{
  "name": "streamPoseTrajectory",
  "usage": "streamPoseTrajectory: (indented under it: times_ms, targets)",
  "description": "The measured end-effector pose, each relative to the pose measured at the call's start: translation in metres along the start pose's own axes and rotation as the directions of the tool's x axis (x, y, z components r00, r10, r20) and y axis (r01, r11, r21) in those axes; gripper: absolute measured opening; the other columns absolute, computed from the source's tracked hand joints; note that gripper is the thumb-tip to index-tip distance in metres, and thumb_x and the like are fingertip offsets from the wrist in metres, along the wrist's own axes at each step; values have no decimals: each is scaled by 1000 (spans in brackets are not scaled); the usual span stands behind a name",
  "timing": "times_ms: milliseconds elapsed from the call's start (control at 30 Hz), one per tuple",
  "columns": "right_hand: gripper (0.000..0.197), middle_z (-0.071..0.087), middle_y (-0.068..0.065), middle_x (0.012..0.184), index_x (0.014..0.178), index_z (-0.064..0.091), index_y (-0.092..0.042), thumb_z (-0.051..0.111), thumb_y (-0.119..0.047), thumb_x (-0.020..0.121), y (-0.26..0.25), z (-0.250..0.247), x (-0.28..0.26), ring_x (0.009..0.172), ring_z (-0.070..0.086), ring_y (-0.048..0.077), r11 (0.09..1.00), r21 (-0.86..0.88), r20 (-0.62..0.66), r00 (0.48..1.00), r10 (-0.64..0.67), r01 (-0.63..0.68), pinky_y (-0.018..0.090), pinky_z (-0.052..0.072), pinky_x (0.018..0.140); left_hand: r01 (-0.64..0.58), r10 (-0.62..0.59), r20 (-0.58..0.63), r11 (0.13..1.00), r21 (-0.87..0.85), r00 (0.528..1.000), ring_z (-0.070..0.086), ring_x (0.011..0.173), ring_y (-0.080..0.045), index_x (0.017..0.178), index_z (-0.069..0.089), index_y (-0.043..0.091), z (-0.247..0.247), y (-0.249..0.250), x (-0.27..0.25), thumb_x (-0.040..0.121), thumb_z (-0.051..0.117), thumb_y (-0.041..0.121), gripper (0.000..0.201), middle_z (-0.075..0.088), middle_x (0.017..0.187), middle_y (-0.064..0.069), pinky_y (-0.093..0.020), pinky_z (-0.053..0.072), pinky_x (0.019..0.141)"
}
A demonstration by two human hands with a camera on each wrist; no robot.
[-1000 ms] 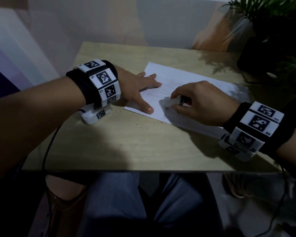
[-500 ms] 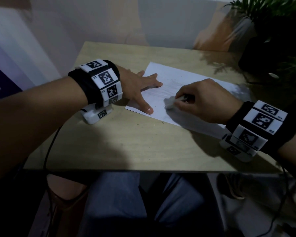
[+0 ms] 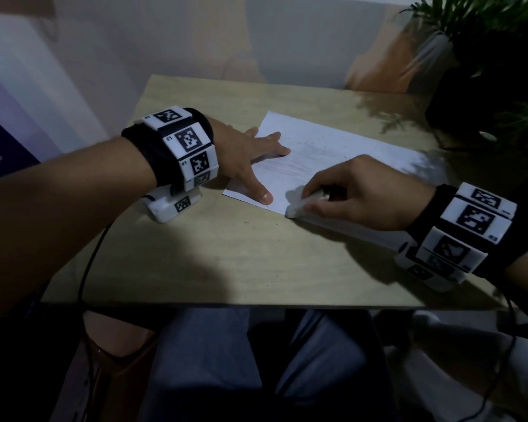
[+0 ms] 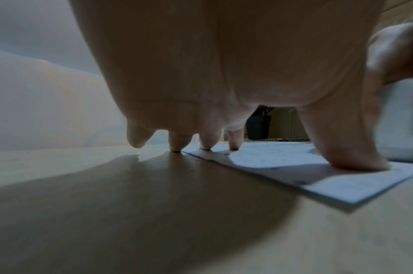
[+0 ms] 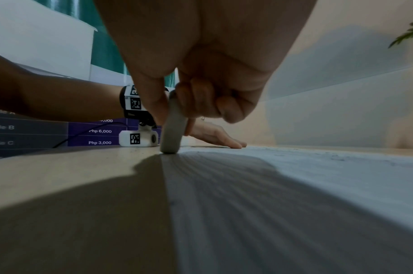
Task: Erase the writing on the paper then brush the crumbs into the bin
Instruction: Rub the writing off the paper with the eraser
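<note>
Wooden table (image 3: 226, 254): left hand (image 3: 244, 153) presses paper (image 3: 333, 153) flat, fingers spread; right hand (image 3: 363, 193) pinches eraser (image 3: 299, 205) at paper's near edge.

An office or sales-type room, dimly lit: a small light-wood table (image 3: 226, 263) stands against a plain pale wall (image 3: 287, 38), with a potted plant (image 3: 482, 32) in a dark pot at its far right corner. Beside the table, at the left, a purple printed board (image 5: 100, 131) lists rows reading "Php 6,000" and "Php 3,000", with line labels ending in "B" and "C". A sheet of white paper (image 3: 342, 147) lies on the table.
</note>
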State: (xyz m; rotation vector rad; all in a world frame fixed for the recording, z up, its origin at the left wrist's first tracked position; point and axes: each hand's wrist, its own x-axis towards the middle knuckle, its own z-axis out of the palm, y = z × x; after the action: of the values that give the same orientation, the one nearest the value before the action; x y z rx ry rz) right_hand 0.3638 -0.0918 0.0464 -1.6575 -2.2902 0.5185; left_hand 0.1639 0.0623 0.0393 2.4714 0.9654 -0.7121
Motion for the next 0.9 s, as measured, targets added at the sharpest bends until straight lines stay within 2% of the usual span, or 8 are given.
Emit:
streamPoseTrajectory:
  times_ms: [167,333,467,533,667,733,800,900]
  targets:
    - [40,71,-7,79,92,73,-25,49,-56,85,5,2,3,72,62,16,982,-187,-129,992,5,-29,40,52,70,-7,7,8,1000,-2,1000,-21,153,-7,153,-2,61,0,-3,1,53,62,94,123,-22,161,33,-55,-2,126]
    - [47,68,-12,75,96,75,-28,55,-67,80,0,2,-4,70,61,6,1000,8,17,1000,-22,21,30,48,67,2,-2,1,1000,9,1000,-21,153,-8,155,-3,58,0,0,0,62,65,88,118,-23,162,31,-56,-2,126]
    - [52,69,-9,76,91,73,-26,45,-68,79,6,2,0,71,62,12,988,-152,-132,991,16,-37,38,51,69,-3,4,10,1000,-6,1000,-22,153,-7,155,-2,58,0,0,-1,56,64,89,123,-23,161,32,-55,-3,126]
    - [52,70,-7,79,93,73,-25,42,-65,80,5,3,-1,73,63,16,980,-198,-125,992,-30,4,37,50,69,0,0,6,1000,-3,1000,-22,153,-7,155,-2,58,0,0,-1,57,64,89,123,-23,161,32,-54,-3,126]
    - [43,67,-12,73,96,75,-28,58,-65,81,1,1,-5,69,59,5,1000,11,17,1000,-20,19,27,48,67,0,0,-6,1000,1,1000,-21,153,-7,156,-2,58,1,0,0,63,67,86,118,-22,161,32,-53,-3,126]
    - [36,69,-11,75,93,75,-27,60,-58,83,5,1,-2,70,60,7,999,-31,-46,999,14,-15,34,51,70,-3,3,-3,1000,-7,1000,-21,153,-7,156,-1,58,0,-1,-1,61,66,86,120,-22,161,32,-53,-3,126]
    - [47,70,-8,77,90,73,-26,47,-63,81,8,1,0,71,62,13,986,-161,-142,990,16,-39,38,51,69,-7,7,2,1000,-13,1000,-21,153,-7,156,-1,57,-1,-1,-1,56,64,89,123,-22,162,32,-54,-2,126]
    - [54,71,-6,81,94,73,-24,41,-65,79,5,2,-3,74,63,17,983,-183,-111,993,-43,23,36,50,69,-4,4,6,1000,-13,1000,-21,153,-6,156,-1,57,0,-1,-1,57,65,88,123,-22,162,32,-54,-2,126]
